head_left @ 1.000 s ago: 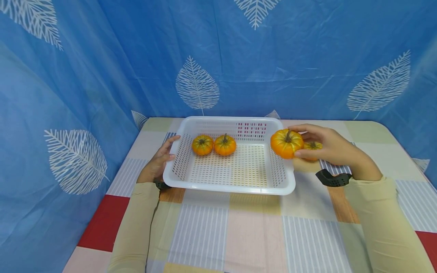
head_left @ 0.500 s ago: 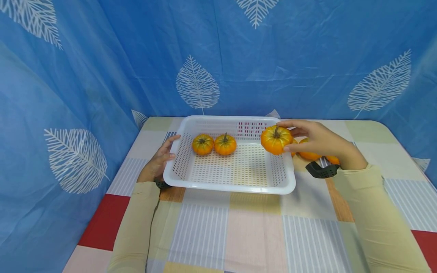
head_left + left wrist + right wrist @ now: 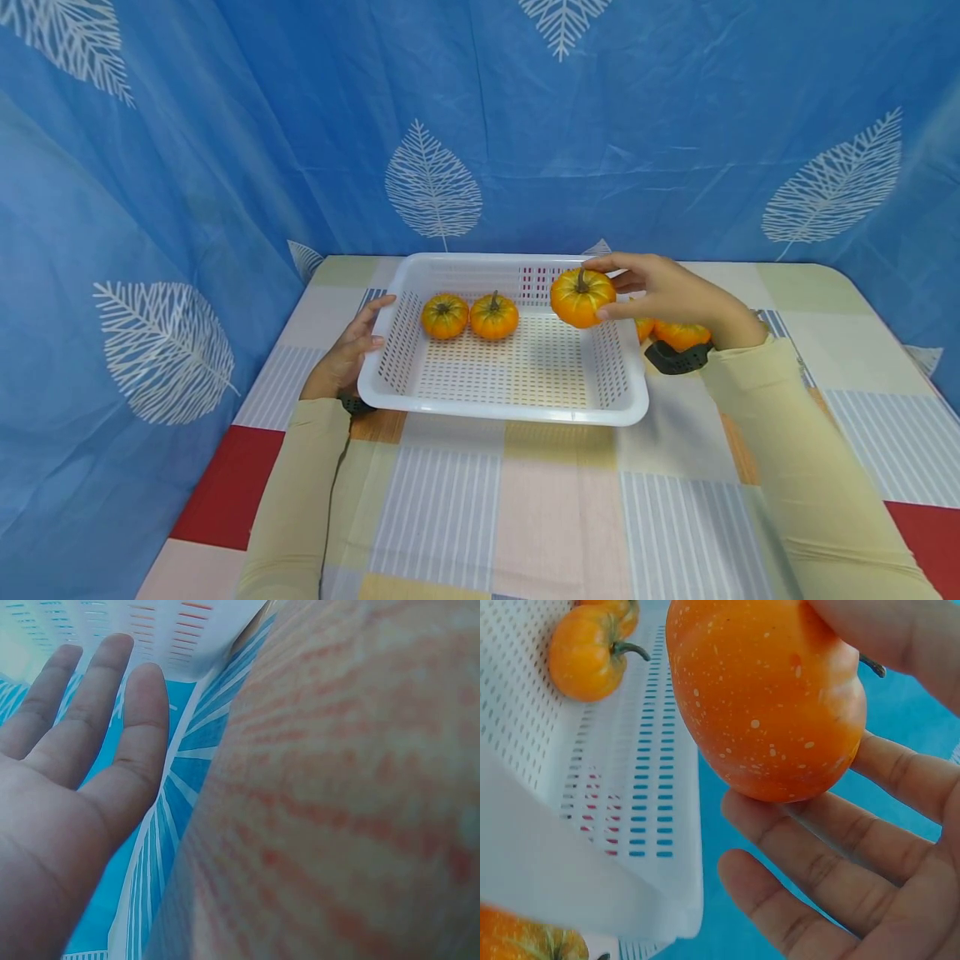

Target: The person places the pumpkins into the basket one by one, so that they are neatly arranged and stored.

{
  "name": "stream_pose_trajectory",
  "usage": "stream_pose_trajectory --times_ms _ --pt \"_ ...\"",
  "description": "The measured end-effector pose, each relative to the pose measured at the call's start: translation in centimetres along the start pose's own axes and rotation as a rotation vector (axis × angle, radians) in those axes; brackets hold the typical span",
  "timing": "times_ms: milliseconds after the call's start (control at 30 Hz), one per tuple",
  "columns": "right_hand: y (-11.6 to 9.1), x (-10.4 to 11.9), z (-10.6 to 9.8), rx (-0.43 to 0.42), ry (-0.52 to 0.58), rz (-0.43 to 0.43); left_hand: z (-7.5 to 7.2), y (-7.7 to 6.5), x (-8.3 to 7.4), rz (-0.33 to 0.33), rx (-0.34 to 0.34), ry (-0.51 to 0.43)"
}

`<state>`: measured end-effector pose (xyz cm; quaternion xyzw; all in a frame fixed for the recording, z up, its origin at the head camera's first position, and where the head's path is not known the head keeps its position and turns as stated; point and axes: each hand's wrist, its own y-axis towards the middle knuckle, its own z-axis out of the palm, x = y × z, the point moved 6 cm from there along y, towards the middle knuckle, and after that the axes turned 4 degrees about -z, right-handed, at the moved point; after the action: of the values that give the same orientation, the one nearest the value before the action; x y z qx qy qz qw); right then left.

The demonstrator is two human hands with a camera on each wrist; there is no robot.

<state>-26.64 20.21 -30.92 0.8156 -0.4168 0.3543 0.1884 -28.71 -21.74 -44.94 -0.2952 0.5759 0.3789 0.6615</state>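
Note:
My right hand [image 3: 660, 292] holds a small orange pumpkin [image 3: 581, 297] by its side, thumb and fingers spread round it, above the right part of a white plastic basket [image 3: 502, 414]. The right wrist view shows this pumpkin [image 3: 769, 697] close up, its underside speckled. Inside the basket, two more small pumpkins sit side by side toward the back left, a left one [image 3: 445, 317] and a right one [image 3: 494, 317]. My left hand [image 3: 347, 354] rests against the basket's left side. Its fingers [image 3: 146, 720] look fairly straight in the left wrist view, near the slotted wall.
More pumpkins [image 3: 681, 335] lie on the table right of the basket, partly hidden by the right hand and wrist. A checked, striped cloth [image 3: 558, 517] covers the table. Blue curtains [image 3: 555, 150] with white leaves hang behind and at the left.
My right hand has carried the pumpkin leftward, from the basket's right rim to above its inside. More of the pumpkins on the table came into view. Left hand and basket stayed put.

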Motion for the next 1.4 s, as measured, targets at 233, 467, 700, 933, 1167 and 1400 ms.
stream_pose_trajectory --times_ms 233,467,700,933,1167,1400 --pt "1.7 0.1 0.5 0.004 0.042 0.004 -0.1 0.0 0.0 0.004 0.006 -0.003" --pt "3.1 -0.5 1.0 0.004 0.049 0.038 0.0 0.0 -0.1 0.018 0.026 0.004" --pt "4.5 -1.1 1.8 0.01 0.09 0.048 0.0 0.0 -0.1 0.01 0.015 -0.007" --pt "5.3 -1.6 2.5 0.024 0.143 0.1 0.1 -0.1 -0.3 0.038 0.034 -0.032" --pt "6.1 -2.1 3.1 0.026 0.159 0.159 0.1 -0.1 -0.3 0.046 0.047 -0.026" --pt "6.9 -2.7 3.6 0.018 0.137 0.259 -0.1 0.1 -0.1 0.021 0.023 -0.023"
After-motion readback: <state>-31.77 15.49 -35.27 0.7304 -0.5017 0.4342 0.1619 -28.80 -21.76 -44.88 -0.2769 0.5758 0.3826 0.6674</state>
